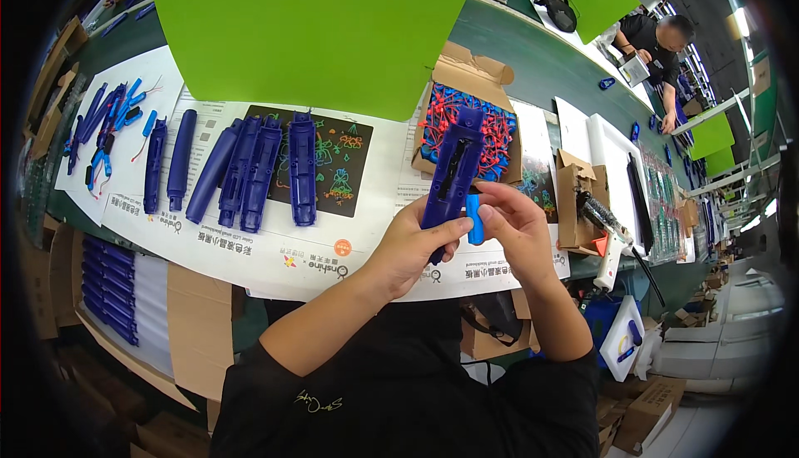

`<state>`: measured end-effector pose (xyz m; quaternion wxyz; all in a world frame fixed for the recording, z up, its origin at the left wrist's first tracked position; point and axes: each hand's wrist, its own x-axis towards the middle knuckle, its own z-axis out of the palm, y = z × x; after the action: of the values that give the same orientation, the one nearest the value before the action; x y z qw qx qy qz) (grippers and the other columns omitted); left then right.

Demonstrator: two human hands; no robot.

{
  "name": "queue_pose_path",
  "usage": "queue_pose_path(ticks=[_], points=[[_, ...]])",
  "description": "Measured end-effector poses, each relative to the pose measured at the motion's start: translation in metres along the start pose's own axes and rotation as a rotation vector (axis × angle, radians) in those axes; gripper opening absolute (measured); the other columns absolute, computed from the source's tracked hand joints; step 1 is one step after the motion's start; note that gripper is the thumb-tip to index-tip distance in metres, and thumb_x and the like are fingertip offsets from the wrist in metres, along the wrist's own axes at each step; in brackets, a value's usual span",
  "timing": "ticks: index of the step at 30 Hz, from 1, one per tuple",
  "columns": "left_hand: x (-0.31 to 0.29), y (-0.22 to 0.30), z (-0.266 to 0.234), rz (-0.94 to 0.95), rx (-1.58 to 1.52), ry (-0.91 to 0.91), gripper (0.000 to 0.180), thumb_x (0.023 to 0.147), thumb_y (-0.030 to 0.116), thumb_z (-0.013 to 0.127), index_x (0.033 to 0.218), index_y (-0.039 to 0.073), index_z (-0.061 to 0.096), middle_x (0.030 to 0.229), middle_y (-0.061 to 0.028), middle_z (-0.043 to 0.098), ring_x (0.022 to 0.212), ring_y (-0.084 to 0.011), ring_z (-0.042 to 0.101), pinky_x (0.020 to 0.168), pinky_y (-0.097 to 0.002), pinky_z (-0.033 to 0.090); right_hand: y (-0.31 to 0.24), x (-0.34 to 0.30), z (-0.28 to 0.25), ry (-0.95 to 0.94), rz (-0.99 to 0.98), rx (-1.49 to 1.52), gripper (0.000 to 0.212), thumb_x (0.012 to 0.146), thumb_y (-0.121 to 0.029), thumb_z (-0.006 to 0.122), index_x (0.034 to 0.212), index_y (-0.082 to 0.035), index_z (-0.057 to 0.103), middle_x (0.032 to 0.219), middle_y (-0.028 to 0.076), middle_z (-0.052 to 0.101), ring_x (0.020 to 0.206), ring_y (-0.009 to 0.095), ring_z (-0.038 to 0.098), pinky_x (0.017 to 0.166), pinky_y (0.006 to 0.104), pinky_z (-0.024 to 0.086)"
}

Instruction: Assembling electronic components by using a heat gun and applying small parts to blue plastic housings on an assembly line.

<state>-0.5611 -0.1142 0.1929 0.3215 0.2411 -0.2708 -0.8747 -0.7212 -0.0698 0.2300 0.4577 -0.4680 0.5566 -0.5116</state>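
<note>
My left hand (403, 248) is wrapped round the lower end of a long dark blue plastic shell (450, 176), tilted with its hollow side up. A dark strip lies inside the hollow. Between the thumb and fingers of my right hand (523, 226) is a bright blue cylindrical battery (474, 219), upright beside the shell's lower end. My left thumb tip is right by the battery; I cannot tell if it touches. Just beyond the shell stands a cardboard box (476, 69) full of blue batteries with red wires.
Several more blue shells (304, 171) lie on the white printed sheet (333, 246). Loose batteries (126, 112) with wires are at the left. A green panel (308, 25) rises ahead. On the right are a small carton (578, 175) and a white hot-glue gun (614, 256). A co-worker (653, 50) sits far right.
</note>
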Motion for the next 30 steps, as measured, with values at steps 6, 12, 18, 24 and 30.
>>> queue_pose_path(ticks=[6,12,18,24,30], points=[[0.000,-0.006,-0.004,0.053,0.168,-0.034,0.024,0.084,0.015,0.066,0.100,0.003,0.052,0.080,-0.0015,0.056,0.063,-0.0076,0.051,0.057,-0.0230,0.042,0.003,0.002,-0.009,-0.052,0.015,0.080,0.023,0.082,-0.001,0.065,0.103,0.003,0.060,0.089,0.006,0.063,0.079,0.009,0.059,0.069,0.0220,0.048],[0.010,-0.026,-0.016,0.036,-0.016,-0.023,0.039,0.099,0.036,0.027,0.110,0.005,0.048,0.086,-0.0055,0.057,0.068,-0.0096,0.054,0.061,-0.0243,0.044,-0.008,0.013,0.003,0.131,-0.052,0.034,0.018,0.080,-0.002,0.067,0.096,0.002,0.061,0.087,0.005,0.064,0.078,0.009,0.059,0.069,0.0221,0.048],[0.018,-0.036,-0.028,0.037,-0.038,-0.012,0.038,0.100,0.033,0.021,0.112,0.006,0.046,0.085,-0.0069,0.057,0.068,-0.0113,0.054,0.061,-0.0253,0.045,0.014,0.028,0.008,0.165,-0.150,-0.130,0.015,0.080,-0.007,0.070,0.091,0.001,0.064,0.080,0.003,0.063,0.070,0.005,0.056,0.057,0.0183,0.044],[0.019,-0.035,-0.029,0.029,-0.049,0.020,0.034,0.100,0.033,0.024,0.111,0.008,0.045,0.086,-0.0078,0.057,0.069,-0.0138,0.054,0.062,-0.0271,0.044,0.023,0.031,0.019,0.221,-0.183,-0.330,0.015,0.078,-0.008,0.071,0.090,-0.001,0.066,0.076,0.000,0.063,0.067,0.004,0.051,0.059,0.0185,0.039],[0.018,-0.035,-0.031,0.050,-0.002,0.008,0.034,0.100,0.032,0.024,0.112,0.007,0.045,0.086,-0.0080,0.057,0.069,-0.0131,0.054,0.062,-0.0267,0.044,0.025,0.031,0.016,0.214,-0.218,-0.321,0.015,0.077,-0.007,0.072,0.090,-0.001,0.066,0.076,0.000,0.063,0.066,0.004,0.051,0.058,0.0183,0.040]])
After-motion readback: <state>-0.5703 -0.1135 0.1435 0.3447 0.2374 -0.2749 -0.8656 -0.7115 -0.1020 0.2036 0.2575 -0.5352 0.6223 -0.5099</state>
